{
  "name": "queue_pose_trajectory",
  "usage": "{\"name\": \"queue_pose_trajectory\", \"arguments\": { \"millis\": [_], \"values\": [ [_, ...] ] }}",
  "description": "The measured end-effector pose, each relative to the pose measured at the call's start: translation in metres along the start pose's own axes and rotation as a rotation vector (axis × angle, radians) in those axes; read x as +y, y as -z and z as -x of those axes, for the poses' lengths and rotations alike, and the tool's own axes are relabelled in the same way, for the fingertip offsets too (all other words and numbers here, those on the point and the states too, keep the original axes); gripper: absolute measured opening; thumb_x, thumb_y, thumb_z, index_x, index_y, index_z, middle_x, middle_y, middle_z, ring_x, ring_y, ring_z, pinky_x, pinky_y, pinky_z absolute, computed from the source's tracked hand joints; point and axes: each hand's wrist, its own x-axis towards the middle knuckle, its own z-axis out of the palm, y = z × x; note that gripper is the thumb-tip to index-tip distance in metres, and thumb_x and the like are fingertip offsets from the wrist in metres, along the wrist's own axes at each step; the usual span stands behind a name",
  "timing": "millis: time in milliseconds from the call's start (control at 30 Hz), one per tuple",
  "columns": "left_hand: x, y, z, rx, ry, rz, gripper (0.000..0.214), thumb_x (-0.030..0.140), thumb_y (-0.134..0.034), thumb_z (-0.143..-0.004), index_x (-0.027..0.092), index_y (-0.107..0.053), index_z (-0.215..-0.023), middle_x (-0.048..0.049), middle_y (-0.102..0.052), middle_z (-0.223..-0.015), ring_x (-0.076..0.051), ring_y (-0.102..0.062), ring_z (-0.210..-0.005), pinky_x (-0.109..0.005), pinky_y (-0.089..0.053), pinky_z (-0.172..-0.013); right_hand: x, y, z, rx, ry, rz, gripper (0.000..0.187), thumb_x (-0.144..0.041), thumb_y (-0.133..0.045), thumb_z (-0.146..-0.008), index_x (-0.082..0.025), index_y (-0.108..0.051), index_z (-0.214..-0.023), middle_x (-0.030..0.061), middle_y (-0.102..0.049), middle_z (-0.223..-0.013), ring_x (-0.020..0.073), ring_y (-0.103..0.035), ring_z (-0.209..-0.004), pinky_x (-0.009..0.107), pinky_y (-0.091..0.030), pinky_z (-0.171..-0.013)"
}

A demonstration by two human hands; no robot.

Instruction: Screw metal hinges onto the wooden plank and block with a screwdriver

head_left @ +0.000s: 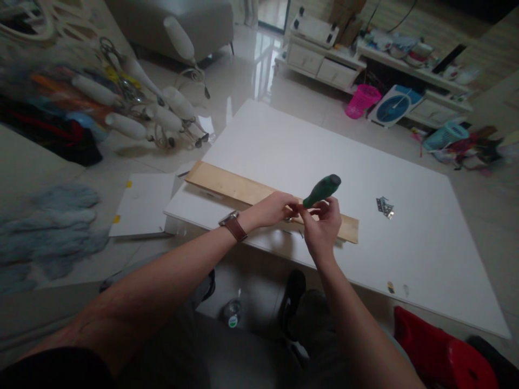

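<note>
From where I stand, both hands meet over the pale wooden board [233, 185], which lies along the near edge of a broad white panel [425, 237]. The green-handled screwdriver [323, 190] rises between them, tilted away to the right, with its shaft lost behind the fingertips. The right hand [323, 227] is half curled at the lower end of the handle, thumb forward, no palm pressed on the butt; whether it truly grips the tool I cannot tell. The left hand [278, 208] brings its fingertips together at the same spot, and whether they pinch something small I cannot tell either. What worries me is that lean: if the blade is meant to bear on the wood, pushing at such an angle could make it slip, and the left fingertips are right beside it. Neither hand looks spread flat to brace the board, so a hard twist could swing it round, perhaps over the panel's near edge. Anything tiny dropped from those fingertips could roll off to the floor. The metal fittings [384, 207] lie loose to the right, clear of both hands, though a sweeping right forearm could scatter the small piece [390, 287] nearer the edge
</note>
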Motion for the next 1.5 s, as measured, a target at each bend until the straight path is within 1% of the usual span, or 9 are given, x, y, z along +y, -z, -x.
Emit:
{"name": "queue_pose_trajectory", "arguments": {
  "millis": [233, 433, 567, 667, 800, 967, 1200, 1400, 1500],
  "values": [
    [0.0022, 0.002, 0.0004, -0.024, -0.02, -0.04, 0.018, 0.006, -0.061, -0.093, 0.014, -0.076, -0.087, -0.0039, -0.074, -0.08, -0.016, -0.067, -0.079, -0.026, -0.046, -0.075, 0.0028, -0.0011, 0.0019, -0.009, 0.04, -0.033, 0.035, -0.025, -0.077, -0.085, -0.026, -0.061, -0.116, 0.0, -0.076, -0.092, 0.0203, -0.073, -0.085, 0.034, -0.053, -0.071],
    [-0.003, -0.0008, 0.0009, 0.002, -0.024, -0.006, 0.019, 0.003, -0.062, -0.09, 0.015, -0.076, -0.089, -0.0044, -0.077, -0.085, -0.016, -0.068, -0.083, -0.026, -0.049, -0.079, -0.0025, -0.0008, 0.0, -0.011, 0.019, 0.002, 0.037, -0.03, -0.083, -0.079, -0.026, -0.059, -0.108, -0.0019, -0.071, -0.092, 0.0181, -0.068, -0.085, 0.03, -0.051, -0.067],
    [-0.0041, -0.0009, 0.0009, -0.007, 0.001, 0.004, 0.018, 0.004, -0.063, -0.09, 0.015, -0.077, -0.089, -0.0042, -0.077, -0.086, -0.014, -0.068, -0.08, -0.025, -0.049, -0.078, -0.002, -0.0003, -0.0013, 0.015, -0.001, 0.007, 0.039, -0.032, -0.086, -0.076, -0.025, -0.06, -0.104, -0.0051, -0.065, -0.084, 0.016, -0.064, -0.077, 0.03, -0.049, -0.065],
    [-0.0014, 0.0008, 0.0009, -0.021, -0.003, 0.017, 0.016, 0.007, -0.063, -0.092, 0.014, -0.076, -0.088, -0.0041, -0.076, -0.085, -0.015, -0.067, -0.08, -0.025, -0.048, -0.076, 0.0, -0.0003, -0.0007, 0.015, 0.011, -0.001, 0.037, -0.031, -0.084, -0.078, -0.025, -0.061, -0.106, -0.0048, -0.067, -0.083, 0.0166, -0.066, -0.075, 0.032, -0.051, -0.067],
    [0.001, 0.0022, 0.0009, -0.035, -0.038, -0.018, 0.017, 0.008, -0.061, -0.094, 0.014, -0.075, -0.085, -0.0041, -0.075, -0.083, -0.016, -0.066, -0.082, -0.026, -0.047, -0.077, 0.0019, -0.0011, 0.0008, -0.005, 0.028, -0.026, 0.034, -0.029, -0.077, -0.083, -0.026, -0.06, -0.113, -0.0004, -0.074, -0.092, 0.0197, -0.072, -0.084, 0.034, -0.053, -0.07],
    [-0.0024, -0.0005, 0.0014, 0.0, -0.005, 0.028, 0.016, 0.006, -0.062, -0.092, 0.014, -0.075, -0.088, -0.0048, -0.077, -0.084, -0.015, -0.067, -0.08, -0.026, -0.048, -0.077, -0.0009, -0.0011, 0.0012, -0.014, 0.037, -0.015, 0.038, -0.029, -0.08, -0.082, -0.026, -0.06, -0.115, -0.0003, -0.074, -0.096, 0.0191, -0.071, -0.088, 0.032, -0.053, -0.069],
    [0.0021, 0.0014, 0.0012, -0.025, 0.016, 0.086, 0.015, 0.008, -0.063, -0.092, 0.014, -0.077, -0.092, -0.0047, -0.077, -0.087, -0.016, -0.07, -0.083, -0.027, -0.05, -0.08, -0.0018, 0.0003, 0.0013, -0.005, 0.026, 0.002, 0.041, -0.025, -0.081, -0.08, -0.026, -0.06, -0.116, -0.0055, -0.069, -0.083, 0.017, -0.069, -0.076, 0.032, -0.052, -0.069],
    [0.0034, 0.0024, 0.0014, -0.021, -0.01, 0.039, 0.016, 0.009, -0.061, -0.094, 0.013, -0.074, -0.086, -0.005, -0.075, -0.084, -0.015, -0.067, -0.08, -0.026, -0.048, -0.077, 0.0015, -0.0009, 0.0031, -0.005, 0.038, -0.052, 0.036, -0.025, -0.076, -0.086, -0.027, -0.06, -0.118, 0.0009, -0.077, -0.097, 0.0208, -0.074, -0.088, 0.035, -0.053, -0.073],
    [0.0006, 0.0008, 0.0013, -0.019, -0.018, 0.013, 0.015, 0.01, -0.062, -0.095, 0.013, -0.074, -0.087, -0.0051, -0.075, -0.082, -0.015, -0.067, -0.079, -0.026, -0.048, -0.077, 0.0011, -0.0015, 0.0028, -0.01, 0.034, -0.055, 0.037, -0.024, -0.076, -0.085, -0.027, -0.058, -0.118, 0.0016, -0.077, -0.099, 0.0207, -0.073, -0.09, 0.034, -0.054, -0.073]
  ]
}}
